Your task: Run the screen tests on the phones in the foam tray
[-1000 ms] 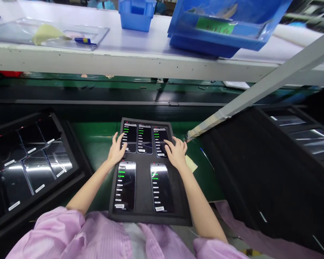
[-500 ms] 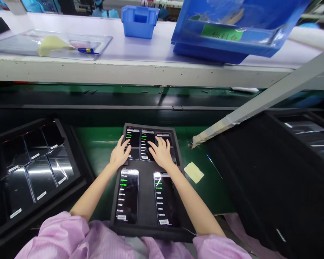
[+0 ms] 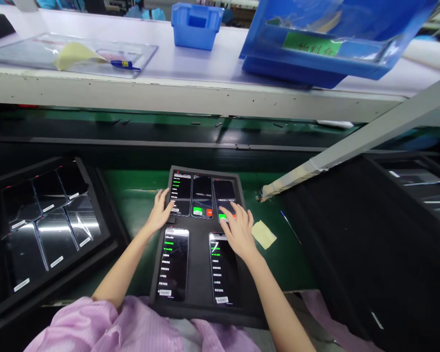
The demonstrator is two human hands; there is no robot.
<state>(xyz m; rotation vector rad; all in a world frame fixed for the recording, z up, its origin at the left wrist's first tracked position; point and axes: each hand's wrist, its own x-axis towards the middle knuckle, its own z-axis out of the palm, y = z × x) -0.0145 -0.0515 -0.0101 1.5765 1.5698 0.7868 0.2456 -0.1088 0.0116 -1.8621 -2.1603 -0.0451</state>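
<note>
Hands (image 3: 238, 230) at tray (image 3: 198, 264) side edges; gap between lower phones (image 3: 174, 266).

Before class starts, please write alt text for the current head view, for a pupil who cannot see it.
A person's right hand is over the top-right phone of five lit phones in a black tray; the left hand is at the top-left one. Another tray, at left, holds six dark phones.

Phones (image 3: 173, 264) in ctr tray (image 3: 198, 259); 2nd tray (image 3: 94, 203) L, paper (image 3: 264, 234) R.
</note>
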